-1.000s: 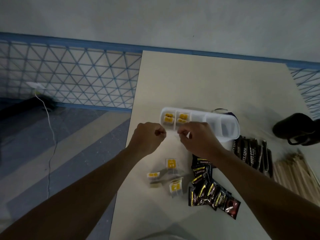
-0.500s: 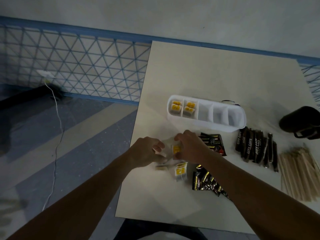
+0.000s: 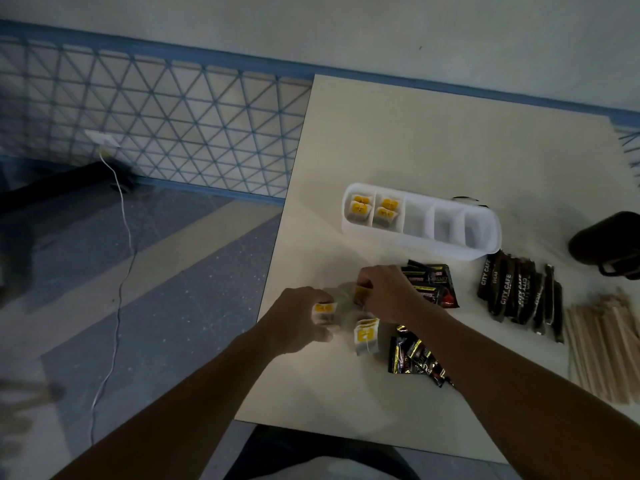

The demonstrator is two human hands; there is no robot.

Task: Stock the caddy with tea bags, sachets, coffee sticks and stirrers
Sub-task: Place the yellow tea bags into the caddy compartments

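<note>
Both hands have come back from the caddy to the loose tea bags on the table at lower centre, left hand fingers pinching one bag, right hand apparently pinching another; restocking continues, three compartments unfilled.

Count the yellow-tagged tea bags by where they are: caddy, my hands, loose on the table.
Tea bags in the caddy: 4
In the left hand: 1
In the right hand: 1
Loose on the table: 1
Total: 7
</note>
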